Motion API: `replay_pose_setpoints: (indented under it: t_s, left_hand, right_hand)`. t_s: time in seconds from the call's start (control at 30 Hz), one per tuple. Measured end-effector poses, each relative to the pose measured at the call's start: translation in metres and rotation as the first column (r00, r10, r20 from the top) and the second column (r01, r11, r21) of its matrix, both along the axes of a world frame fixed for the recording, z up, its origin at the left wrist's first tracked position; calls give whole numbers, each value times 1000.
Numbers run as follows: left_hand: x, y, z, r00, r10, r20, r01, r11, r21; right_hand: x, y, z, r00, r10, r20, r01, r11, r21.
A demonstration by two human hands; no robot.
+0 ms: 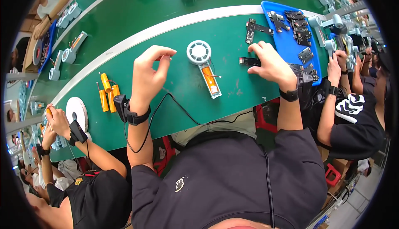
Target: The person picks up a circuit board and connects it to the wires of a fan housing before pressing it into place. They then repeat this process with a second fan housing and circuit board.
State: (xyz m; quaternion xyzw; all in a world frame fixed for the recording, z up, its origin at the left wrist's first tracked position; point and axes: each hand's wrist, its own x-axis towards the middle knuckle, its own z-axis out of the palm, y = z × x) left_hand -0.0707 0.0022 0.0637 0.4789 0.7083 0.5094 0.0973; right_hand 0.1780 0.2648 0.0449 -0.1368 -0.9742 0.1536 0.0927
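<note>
From here, the fan (206,71) lies upper-middle of the frame, between the left hand (149,73) — loosely curled, empty — and the right hand (271,64), spread over a board (245,61), contact unclear. Its head (199,52) points up the frame, long axis slanting slightly right downward.

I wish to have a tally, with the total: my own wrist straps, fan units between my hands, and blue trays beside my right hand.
Black wrist straps: 2
Pale fan unit with handle: 1
Blue tray: 1
Total: 4
</note>
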Motion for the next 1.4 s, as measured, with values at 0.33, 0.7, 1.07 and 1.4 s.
replay_pose_setpoints:
  t_s: [0.33, 0.7, 1.07, 1.4]
  left_hand:
    - [39, 4, 0, 989, -148, 11, 146, 980, 135]
    - [54, -6, -11, 927, -82, 367, -75, 916, 395]
    - [94, -6, -37, 950, 71, 304, -59, 997, -50]
    - [70, -3, -8, 909, -74, 409, 84, 996, -7]
  right_hand:
    - [-54, -30, 48, 931, 204, -303, -355, 697, -623]
    - [-67, -96, 31, 811, 53, -583, -411, 760, -503]
    - [-54, -81, 2, 906, 196, -374, -366, 808, -461]
    - [-66, -119, -9, 855, 118, -505, -368, 825, -430]
